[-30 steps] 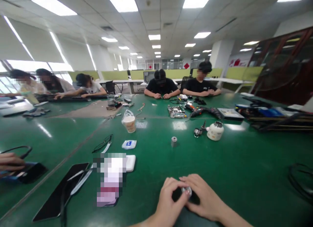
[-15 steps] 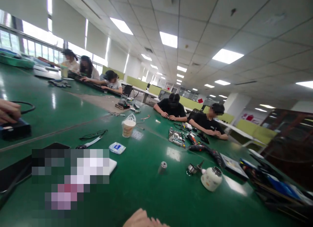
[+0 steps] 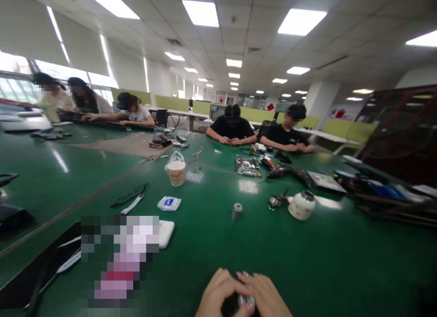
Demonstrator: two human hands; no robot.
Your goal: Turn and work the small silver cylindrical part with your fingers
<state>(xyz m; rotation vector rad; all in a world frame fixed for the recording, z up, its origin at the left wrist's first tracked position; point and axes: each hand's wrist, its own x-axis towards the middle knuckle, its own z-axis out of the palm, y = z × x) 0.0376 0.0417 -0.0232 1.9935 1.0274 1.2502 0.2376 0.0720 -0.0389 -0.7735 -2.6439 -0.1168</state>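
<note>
At the bottom edge my left hand (image 3: 215,293) curls its fingers and thumb around a small round silvery part (image 3: 246,302). My right hand (image 3: 268,295) bends over the same part from the other side, its fingertips close to the left ones. Most of the part lies hidden between my hands, so its kind is unclear. Beyond them a short metal cylinder (image 3: 236,211) stands upright on the green table (image 3: 205,242). Farther right are a rounded cream housing (image 3: 302,206) with an opening on top and a small metal assembly (image 3: 276,201).
Left of my hands lie a blurred-out object, a white block (image 3: 166,234) and a tissue packet (image 3: 169,203). A paper cup (image 3: 176,172) in a plastic bag stands farther back. A circuit board (image 3: 247,166) and a power drill (image 3: 278,172) lie ahead. Several people sit across the table.
The view has levelled and tipped down. Both my hands and the silvery part now show at the bottom, where only part of the hands showed before. Another person's hand at far left has left view.
</note>
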